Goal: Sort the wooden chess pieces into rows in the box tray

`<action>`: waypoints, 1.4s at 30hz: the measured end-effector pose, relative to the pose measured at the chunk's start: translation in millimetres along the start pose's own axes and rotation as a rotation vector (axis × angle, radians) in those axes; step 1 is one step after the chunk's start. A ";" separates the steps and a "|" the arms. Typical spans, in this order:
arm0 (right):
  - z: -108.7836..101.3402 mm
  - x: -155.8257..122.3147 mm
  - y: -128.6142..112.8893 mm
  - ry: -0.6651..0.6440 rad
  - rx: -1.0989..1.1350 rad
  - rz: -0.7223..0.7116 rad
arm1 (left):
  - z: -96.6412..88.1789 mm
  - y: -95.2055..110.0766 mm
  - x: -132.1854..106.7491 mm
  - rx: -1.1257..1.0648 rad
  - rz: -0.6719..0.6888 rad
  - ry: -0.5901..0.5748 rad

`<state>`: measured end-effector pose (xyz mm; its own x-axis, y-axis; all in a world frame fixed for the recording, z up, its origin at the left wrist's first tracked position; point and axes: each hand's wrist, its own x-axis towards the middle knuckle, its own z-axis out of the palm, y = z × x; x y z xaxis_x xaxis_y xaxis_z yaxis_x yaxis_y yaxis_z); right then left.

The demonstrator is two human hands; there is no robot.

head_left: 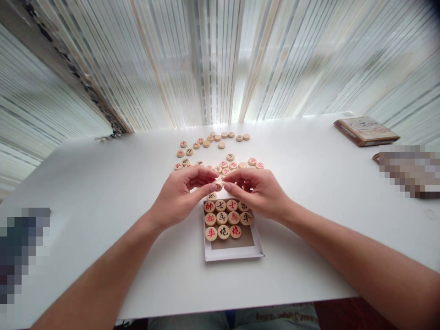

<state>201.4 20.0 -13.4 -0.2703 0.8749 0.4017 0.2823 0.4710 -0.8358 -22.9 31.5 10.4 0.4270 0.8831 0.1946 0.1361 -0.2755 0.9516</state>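
Just above the far rim of a shallow white box tray (pixel 233 253), my left hand (pixel 184 195) pinches a round wooden xiangqi piece (pixel 218 185) between thumb and fingers. My right hand (pixel 259 192) meets it from the other side, its thumb and fingertips closed at the edge of that same piece. Rows of pieces with red and black characters, such as a black cannon piece (pixel 223 232), lie face up in the tray. The near right part of the tray shows its brown bottom. One piece (pixel 211 195) sits beyond the far rim, partly covered by my left hand.
Several loose xiangqi pieces (pixel 230 156) are scattered on the white table (pixel 292 156) beyond my hands, some face up, some blank. A flat decorated box (pixel 367 130) lies at the far right, with a blurred item (pixel 409 172) near it. Another blurred object (pixel 22 252) is at the left. String curtains hang behind.
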 end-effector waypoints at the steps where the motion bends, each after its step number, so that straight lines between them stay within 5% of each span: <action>1: 0.6 -0.7 -1.4 0.000 0.024 -0.016 | 2.1 1.6 -1.3 -0.024 0.006 0.003; 10: 3.2 -4.0 -5.8 0.036 0.359 0.179 | 12.7 1.8 -5.6 -0.229 -0.090 0.118; 17: 2.8 -1.1 -12.1 0.036 0.637 0.330 | 11.0 3.4 -5.1 -0.326 -0.155 0.080; 29: 3.4 0.5 -15.5 0.063 0.681 0.435 | 17.0 8.4 -7.2 -0.288 -0.149 0.098; 36: 5.0 -2.2 -17.9 0.092 0.658 0.479 | 20.2 5.6 -9.4 -0.080 0.058 0.115; 42: 4.5 -1.4 -20.1 0.065 0.742 0.510 | 22.5 8.5 -9.4 -0.176 -0.033 0.131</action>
<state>191.9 8.8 1.1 -0.2161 0.9729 -0.0825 -0.3189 -0.1502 -0.9358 -5.7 12.3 11.3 0.3039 0.9353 0.1811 -0.0155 -0.1852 0.9826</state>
